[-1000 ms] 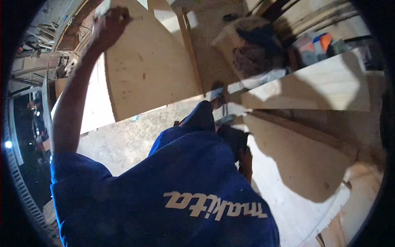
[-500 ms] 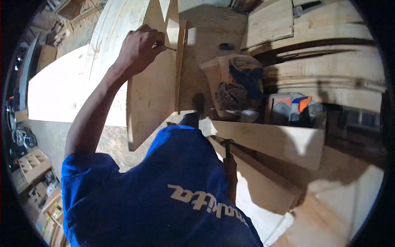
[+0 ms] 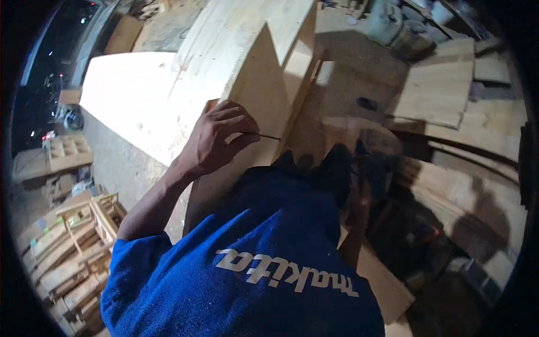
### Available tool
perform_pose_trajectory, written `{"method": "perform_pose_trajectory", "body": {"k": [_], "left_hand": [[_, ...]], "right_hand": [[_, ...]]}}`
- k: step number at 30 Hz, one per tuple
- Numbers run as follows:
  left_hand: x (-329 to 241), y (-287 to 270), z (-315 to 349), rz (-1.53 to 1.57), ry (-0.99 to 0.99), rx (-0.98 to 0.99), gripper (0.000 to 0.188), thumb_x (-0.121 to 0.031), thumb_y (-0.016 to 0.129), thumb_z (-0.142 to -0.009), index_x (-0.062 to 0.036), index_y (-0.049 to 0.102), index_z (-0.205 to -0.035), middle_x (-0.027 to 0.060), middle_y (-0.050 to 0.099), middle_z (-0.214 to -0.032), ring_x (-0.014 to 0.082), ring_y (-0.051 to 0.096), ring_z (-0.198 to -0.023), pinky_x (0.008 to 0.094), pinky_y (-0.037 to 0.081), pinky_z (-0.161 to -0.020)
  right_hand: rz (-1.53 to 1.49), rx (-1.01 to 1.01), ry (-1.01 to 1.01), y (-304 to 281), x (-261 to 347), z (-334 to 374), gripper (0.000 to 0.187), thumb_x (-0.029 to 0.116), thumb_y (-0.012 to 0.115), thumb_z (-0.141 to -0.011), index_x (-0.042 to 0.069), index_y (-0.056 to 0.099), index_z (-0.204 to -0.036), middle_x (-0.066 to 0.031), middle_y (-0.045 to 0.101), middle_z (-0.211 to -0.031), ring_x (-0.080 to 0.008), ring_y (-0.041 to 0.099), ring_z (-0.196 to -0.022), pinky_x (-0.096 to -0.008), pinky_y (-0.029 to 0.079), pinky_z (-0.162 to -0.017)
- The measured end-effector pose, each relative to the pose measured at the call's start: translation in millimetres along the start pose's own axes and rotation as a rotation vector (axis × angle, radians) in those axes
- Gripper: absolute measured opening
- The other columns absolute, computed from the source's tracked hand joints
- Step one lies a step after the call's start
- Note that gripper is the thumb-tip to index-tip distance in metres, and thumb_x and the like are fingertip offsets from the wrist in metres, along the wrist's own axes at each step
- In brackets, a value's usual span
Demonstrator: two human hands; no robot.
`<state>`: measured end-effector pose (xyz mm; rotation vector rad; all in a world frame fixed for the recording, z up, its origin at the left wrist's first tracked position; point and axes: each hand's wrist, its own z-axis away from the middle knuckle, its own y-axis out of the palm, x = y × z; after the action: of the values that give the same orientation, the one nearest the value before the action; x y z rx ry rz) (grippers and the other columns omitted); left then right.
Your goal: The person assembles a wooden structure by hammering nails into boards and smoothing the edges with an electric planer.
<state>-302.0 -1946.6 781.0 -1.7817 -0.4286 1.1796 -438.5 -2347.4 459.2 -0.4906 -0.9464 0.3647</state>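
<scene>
Between the thumb and fingers of my left hand is a thin dark nail. Its tip points right, at the narrow strip along the edge of a pale wooden board. The board stands as one side of a larger box-like wooden piece, and the back of my hand lies over its upper edge. To the right of my blue shirt, my right hand is in shadow and smeared by motion. It is closed around a hammer, whose dark head is only faintly made out above it.
A brightly lit panel extends leftward. Wooden frames and offcuts are piled at lower left. Boards lie at right, with long planks below them. A pale sack sits behind my right hand. Containers stand far right.
The view has swung, so the wooden piece appears farther right and lower. My right hand has risen with the hammer from beside my body. My left hand keeps its pinch on the nail.
</scene>
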Motion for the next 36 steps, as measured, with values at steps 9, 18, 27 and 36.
{"method": "perform_pose_trajectory", "body": {"k": [9, 18, 27, 36], "left_hand": [[-2.3, 0.1, -13.1, -0.087, 0.001, -0.038, 0.017, -0.01, 0.082, -0.078, -0.0102, 0.071, -0.091, 0.0021, 0.071, -0.097, 0.024, 0.066, -0.103, 0.041, 0.048, -0.089], [-24.3, -4.8, -29.7, -0.377, -0.064, -0.111, 0.023, -0.006, 0.077, -0.078, -0.0055, 0.06, -0.094, 0.0146, 0.065, -0.111, 0.0324, 0.064, -0.106, 0.0461, 0.051, -0.088], [4.8, 93.1, -270.1, -0.342, -0.494, -1.231, 0.018, 0.007, 0.067, -0.084, -0.0017, 0.064, -0.1, 0.0157, 0.068, -0.094, 0.0315, 0.067, -0.087, 0.0392, 0.055, -0.079], [36.6, 172.3, -424.2, 0.173, -0.531, -0.616, 0.014, -0.004, 0.076, -0.081, -0.007, 0.069, -0.092, 0.0103, 0.064, -0.086, 0.0299, 0.064, -0.077, 0.0413, 0.052, -0.068]], "right_hand": [[0.041, 0.013, -0.21, -49.2, 85.7, -191.2, 0.053, 0.037, 0.056, -0.101, 0.0, 0.052, -0.139, -0.031, 0.062, -0.123, -0.0459, 0.06, -0.118, -0.0497, 0.048, -0.095], [0.024, 0.013, -0.86, -53.7, 178.6, -372.3, 0.051, 0.031, 0.058, -0.102, 0.002, 0.049, -0.143, -0.0195, 0.064, -0.104, -0.0347, 0.064, -0.094, -0.0446, 0.051, -0.081], [0.2, 0.467, -0.305, -152.5, 227.6, -498.5, 0.052, 0.021, 0.059, -0.101, 0.005, 0.044, -0.149, -0.0081, 0.06, -0.081, -0.0199, 0.06, -0.071, -0.0381, 0.051, -0.064], [0.572, 0.586, -0.445, -255.5, 249.4, -630.6, 0.054, 0.028, 0.059, -0.099, 0.005, 0.046, -0.146, -0.0218, 0.069, -0.105, -0.0376, 0.068, -0.094, -0.0461, 0.053, -0.084]]}}
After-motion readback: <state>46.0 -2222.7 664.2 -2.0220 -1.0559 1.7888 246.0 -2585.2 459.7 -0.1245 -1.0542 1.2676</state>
